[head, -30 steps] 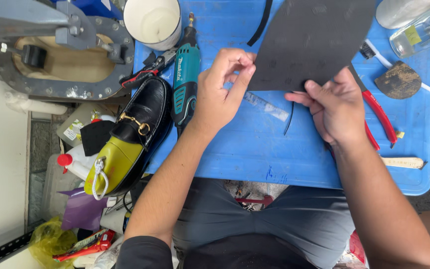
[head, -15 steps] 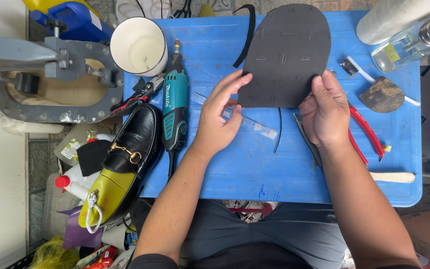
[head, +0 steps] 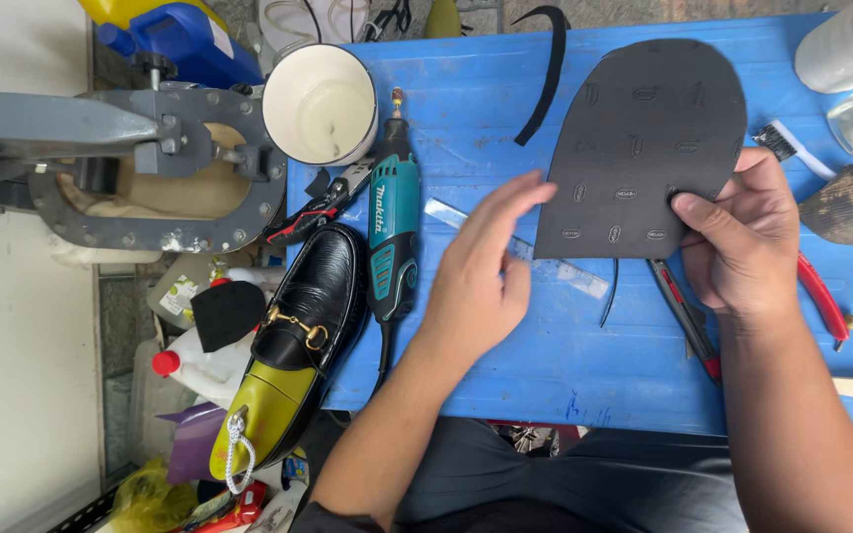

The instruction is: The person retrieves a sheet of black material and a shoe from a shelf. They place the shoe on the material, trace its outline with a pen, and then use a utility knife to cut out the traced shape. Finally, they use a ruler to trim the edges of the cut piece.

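Your right hand has the black rubber sole sheet pinched at its lower right corner, thumb on top and the other fingers tucked under the edge, so the sheet lies flat on the blue counter and fans out up and to the left of your fingertips. Your left hand is released, fingers loosely spread and grasping nothing, hovering just left of the sheet's straight lower edge and over the clear plastic ruler, which runs beneath your fingertips and pokes out on either side.

To handle the sheet well, keep your right-hand pinch near the corner, as it is, so the patterned face stays unobstructed. I would judge the sheet to be floppy, so a second hold on the opposite, left corner would stop it sagging or swinging when lifted. Bring your left fingers down on that straight edge, not on the ruler under them.

Mind what sits close by: a red-handled knife lies just under your right palm, and a thin black offcut curls between your two hands. The teal rotary tool lies to the left of your left wrist, and beyond it the black loafer on a yellow-green last.
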